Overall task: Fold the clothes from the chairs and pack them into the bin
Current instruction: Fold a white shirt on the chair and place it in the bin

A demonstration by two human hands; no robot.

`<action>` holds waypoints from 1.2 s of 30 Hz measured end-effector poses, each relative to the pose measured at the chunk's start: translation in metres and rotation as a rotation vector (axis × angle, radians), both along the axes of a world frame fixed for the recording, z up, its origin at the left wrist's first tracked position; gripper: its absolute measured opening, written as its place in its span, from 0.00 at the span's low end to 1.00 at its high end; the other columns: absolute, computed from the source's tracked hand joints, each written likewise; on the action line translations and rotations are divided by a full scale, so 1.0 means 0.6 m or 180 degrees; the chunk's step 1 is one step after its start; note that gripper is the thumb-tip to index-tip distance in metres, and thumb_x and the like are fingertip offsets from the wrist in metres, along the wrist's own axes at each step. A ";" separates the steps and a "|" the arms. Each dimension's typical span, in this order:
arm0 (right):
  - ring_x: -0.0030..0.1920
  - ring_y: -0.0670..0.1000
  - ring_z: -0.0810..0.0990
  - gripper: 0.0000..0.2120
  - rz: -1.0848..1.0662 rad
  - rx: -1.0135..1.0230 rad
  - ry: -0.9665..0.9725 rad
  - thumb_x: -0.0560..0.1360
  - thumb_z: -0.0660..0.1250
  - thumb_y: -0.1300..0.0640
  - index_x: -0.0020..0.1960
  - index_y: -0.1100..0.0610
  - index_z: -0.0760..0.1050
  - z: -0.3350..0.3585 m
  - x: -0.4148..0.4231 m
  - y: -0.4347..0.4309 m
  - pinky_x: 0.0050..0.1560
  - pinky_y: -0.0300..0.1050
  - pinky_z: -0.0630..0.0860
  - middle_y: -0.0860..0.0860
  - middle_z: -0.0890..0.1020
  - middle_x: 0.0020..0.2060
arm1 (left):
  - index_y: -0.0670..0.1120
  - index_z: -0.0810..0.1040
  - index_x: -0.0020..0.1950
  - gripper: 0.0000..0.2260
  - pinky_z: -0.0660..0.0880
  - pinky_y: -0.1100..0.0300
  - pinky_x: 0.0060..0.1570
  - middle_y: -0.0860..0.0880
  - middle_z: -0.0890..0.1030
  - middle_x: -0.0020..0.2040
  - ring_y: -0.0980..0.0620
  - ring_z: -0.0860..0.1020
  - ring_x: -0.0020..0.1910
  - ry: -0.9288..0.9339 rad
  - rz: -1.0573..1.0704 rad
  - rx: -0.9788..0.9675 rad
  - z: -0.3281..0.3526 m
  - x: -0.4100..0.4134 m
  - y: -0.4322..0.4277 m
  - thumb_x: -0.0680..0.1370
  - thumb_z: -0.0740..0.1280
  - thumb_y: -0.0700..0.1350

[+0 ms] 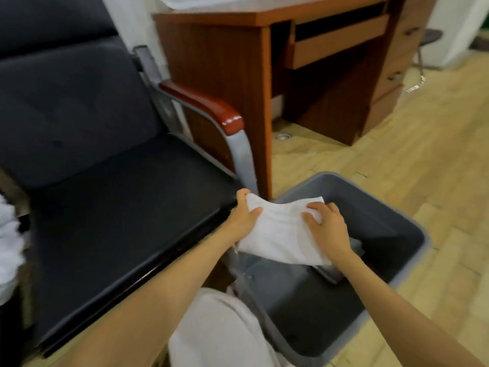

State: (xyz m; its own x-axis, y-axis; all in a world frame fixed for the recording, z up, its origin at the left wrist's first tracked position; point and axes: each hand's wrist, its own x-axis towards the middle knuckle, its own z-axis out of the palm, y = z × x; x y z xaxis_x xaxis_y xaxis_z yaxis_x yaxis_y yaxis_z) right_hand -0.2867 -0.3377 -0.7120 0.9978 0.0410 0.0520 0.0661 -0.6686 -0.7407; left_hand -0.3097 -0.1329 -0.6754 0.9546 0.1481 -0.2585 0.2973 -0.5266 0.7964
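A folded white garment (pixel 283 231) hangs over the open grey bin (pixel 397 221) on the floor. My left hand (pixel 244 215) grips its left edge, thumb on top, just past the front corner of the black chair seat (pixel 119 221). My right hand (pixel 328 229) holds the garment's right side with fingers curled into the cloth, above the bin's inside. Under the garment something grey lies in the bin (pixel 333 274); I cannot tell what it is.
The chair has a red-brown armrest (pixel 206 107) on a grey metal frame. A wooden desk (pixel 238 62) stands behind the bin. More white cloth (pixel 8 247) shows at the far left edge. My light-clad knee (pixel 219 332) is beside the bin. Wood floor extends to the right.
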 end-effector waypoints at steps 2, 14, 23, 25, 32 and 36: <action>0.44 0.50 0.72 0.14 -0.0199 -0.0048 0.0271 0.81 0.59 0.52 0.65 0.53 0.71 -0.040 0.010 -0.054 0.46 0.43 0.69 0.54 0.70 0.58 | 0.49 0.57 0.75 0.21 0.66 0.55 0.63 0.43 0.64 0.73 0.44 0.67 0.68 0.0244 -0.0646 0.0227 -0.038 0.046 -0.053 0.83 0.56 0.43; 0.60 0.61 0.70 0.20 -0.0716 -0.0189 0.1842 0.80 0.55 0.63 0.71 0.55 0.63 -0.237 0.103 -0.161 0.55 0.48 0.70 0.60 0.60 0.69 | 0.50 0.73 0.68 0.24 0.65 0.50 0.68 0.42 0.63 0.72 0.40 0.65 0.69 0.0969 -0.1432 0.0749 -0.252 0.244 -0.241 0.78 0.51 0.32; 0.61 0.59 0.69 0.26 -0.0672 -0.0809 0.2132 0.81 0.55 0.62 0.76 0.53 0.52 -0.297 0.155 -0.162 0.55 0.49 0.73 0.55 0.53 0.74 | 0.54 0.63 0.75 0.26 0.54 0.46 0.74 0.49 0.47 0.79 0.42 0.47 0.76 0.0786 -0.1357 0.1090 -0.357 0.298 -0.234 0.79 0.57 0.34; 0.72 0.63 0.56 0.28 -0.0528 -0.1047 0.2345 0.80 0.58 0.60 0.77 0.53 0.51 -0.301 0.151 -0.164 0.69 0.55 0.64 0.57 0.46 0.76 | 0.55 0.61 0.75 0.25 0.53 0.42 0.73 0.47 0.47 0.78 0.39 0.47 0.75 0.1169 -0.1674 0.1445 -0.369 0.272 -0.234 0.80 0.59 0.40; 0.74 0.58 0.57 0.26 0.0120 -0.1571 0.1819 0.80 0.61 0.55 0.75 0.53 0.59 -0.241 0.115 -0.126 0.72 0.59 0.59 0.56 0.62 0.73 | 0.49 0.66 0.73 0.20 0.61 0.45 0.70 0.44 0.61 0.72 0.40 0.58 0.71 0.1236 -0.2136 0.1944 -0.284 0.194 -0.211 0.80 0.58 0.42; 0.71 0.57 0.63 0.23 0.0693 -0.1877 0.1242 0.80 0.61 0.54 0.73 0.54 0.63 -0.160 0.091 -0.079 0.70 0.54 0.61 0.55 0.67 0.70 | 0.44 0.70 0.69 0.17 0.71 0.51 0.58 0.42 0.68 0.67 0.41 0.70 0.63 0.0964 -0.2162 0.2148 -0.175 0.148 -0.168 0.80 0.58 0.40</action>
State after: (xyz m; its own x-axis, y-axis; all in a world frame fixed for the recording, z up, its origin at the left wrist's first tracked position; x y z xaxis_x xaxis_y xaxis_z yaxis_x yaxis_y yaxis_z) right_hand -0.2320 -0.3849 -0.8081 0.9053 0.1516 -0.3967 0.0479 -0.9646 -0.2593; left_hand -0.2210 -0.2336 -0.7802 0.7991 -0.1985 -0.5674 -0.0932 -0.9734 0.2093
